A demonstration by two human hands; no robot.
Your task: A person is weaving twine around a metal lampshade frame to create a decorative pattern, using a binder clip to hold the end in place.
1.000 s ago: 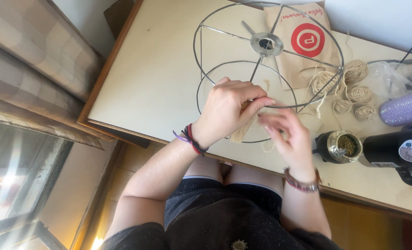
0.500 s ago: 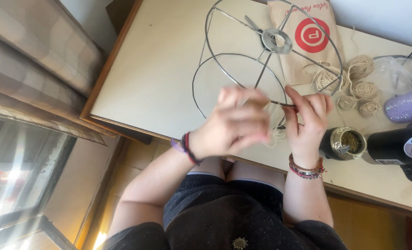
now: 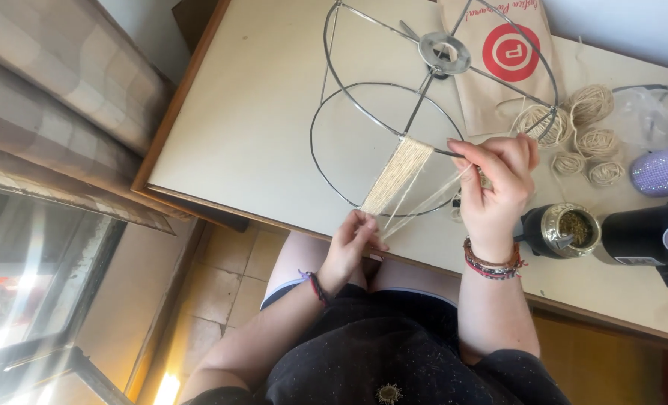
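A wire lampshade frame (image 3: 394, 86) lies on its side on the cream table (image 3: 259, 112). A band of beige twine (image 3: 396, 175) is wound between its two rings. My right hand (image 3: 495, 187) grips the frame's wire near the band's top, with twine strands running from it. Those strands (image 3: 424, 206) slant down toward my left hand (image 3: 353, 244), which pinches the twine at the table's front edge, just below the lower ring.
Several small twine balls (image 3: 578, 139) lie behind the right hand beside a brown paper bag with a red circle (image 3: 499, 56). An ornate metal cup (image 3: 567, 229), a black device (image 3: 649, 236), a purple glittery object (image 3: 664, 169) and clear plastic (image 3: 645, 112) sit at right. Window at left.
My hands, close together over the frame before, have parted: the left dropped to the table edge pulling twine, the right rose to the ring. The wound band now shows.
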